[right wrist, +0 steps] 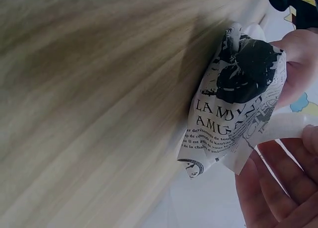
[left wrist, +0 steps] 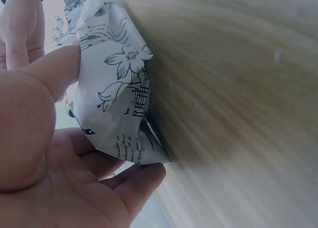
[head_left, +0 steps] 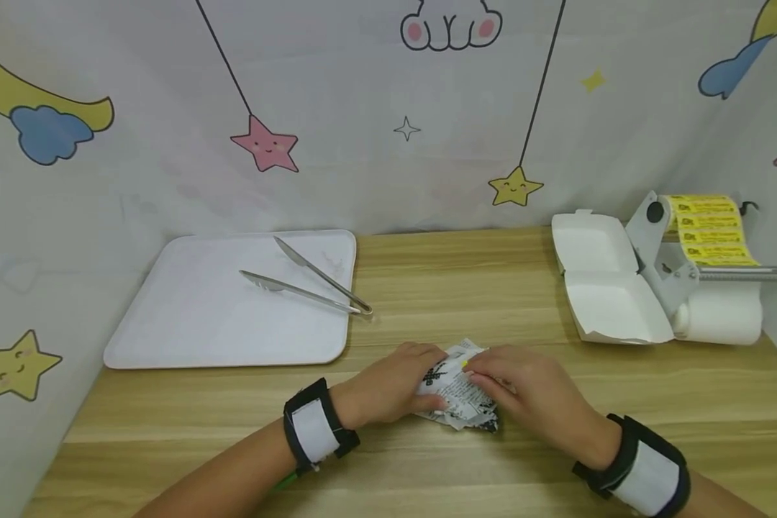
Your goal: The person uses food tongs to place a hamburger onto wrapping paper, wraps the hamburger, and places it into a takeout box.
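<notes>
A package wrapped in newsprint-patterned paper (head_left: 462,396) lies on the wooden table between both hands. My left hand (head_left: 395,385) holds its left side; in the left wrist view the thumb lies on one side of the printed paper (left wrist: 117,89) and fingers reach around the other. My right hand (head_left: 531,385) is at the package's right side, pinching a small sticker (right wrist: 283,128). Only a bit of yellow on that sticker shows in the head view; its pale strip reaches the paper in the right wrist view. What the wrapping contains is hidden.
Metal tongs (head_left: 311,284) lie across the edge of a white tray (head_left: 201,316) at the back left. An open white takeout box (head_left: 621,306) stands at the back right, beside a dispenser (head_left: 660,252) with a roll of yellow labels (head_left: 712,226). A printed curtain (head_left: 362,187) hangs behind.
</notes>
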Demonstrator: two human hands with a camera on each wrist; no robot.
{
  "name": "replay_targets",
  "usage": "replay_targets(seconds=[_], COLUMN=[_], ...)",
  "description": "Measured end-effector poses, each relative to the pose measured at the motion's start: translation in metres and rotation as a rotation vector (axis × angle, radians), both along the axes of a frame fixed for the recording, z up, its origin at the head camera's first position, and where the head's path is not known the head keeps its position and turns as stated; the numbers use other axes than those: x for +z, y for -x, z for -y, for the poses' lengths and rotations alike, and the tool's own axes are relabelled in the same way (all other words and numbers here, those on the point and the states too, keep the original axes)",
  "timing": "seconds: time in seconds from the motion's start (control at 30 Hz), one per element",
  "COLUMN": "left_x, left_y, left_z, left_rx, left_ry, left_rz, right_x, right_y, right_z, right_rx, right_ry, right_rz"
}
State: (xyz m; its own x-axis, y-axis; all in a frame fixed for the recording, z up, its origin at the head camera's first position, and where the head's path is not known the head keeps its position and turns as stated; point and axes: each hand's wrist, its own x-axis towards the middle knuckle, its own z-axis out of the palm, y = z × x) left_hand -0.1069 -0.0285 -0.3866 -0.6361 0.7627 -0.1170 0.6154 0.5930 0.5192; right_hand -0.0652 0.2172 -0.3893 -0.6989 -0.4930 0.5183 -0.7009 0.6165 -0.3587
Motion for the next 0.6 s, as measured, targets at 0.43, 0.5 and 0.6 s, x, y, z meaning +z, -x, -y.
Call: replay_targets(seconds=[0.43, 0.5, 0.6], left_x=[0.0, 0.0, -0.001], left_y=[-0.001, -0.001, -0.001], left_z=[0.001, 0.0, 0.0], left_rx=[0.014, 0.011, 0.011], left_ry=[0.028, 0.024, 0.023], left_rz=[0.012, 0.007, 0.005], right_x=[0.004, 0.0, -0.005], right_y=[0.022, 0.022, 0.017], right_z=[-0.004, 0.0, 0.006], right_rx=[-0.281, -0.266, -0.237], right_ry=[-0.094, -0.141, -0.208], right_rz=[-0.052, -0.077, -0.087])
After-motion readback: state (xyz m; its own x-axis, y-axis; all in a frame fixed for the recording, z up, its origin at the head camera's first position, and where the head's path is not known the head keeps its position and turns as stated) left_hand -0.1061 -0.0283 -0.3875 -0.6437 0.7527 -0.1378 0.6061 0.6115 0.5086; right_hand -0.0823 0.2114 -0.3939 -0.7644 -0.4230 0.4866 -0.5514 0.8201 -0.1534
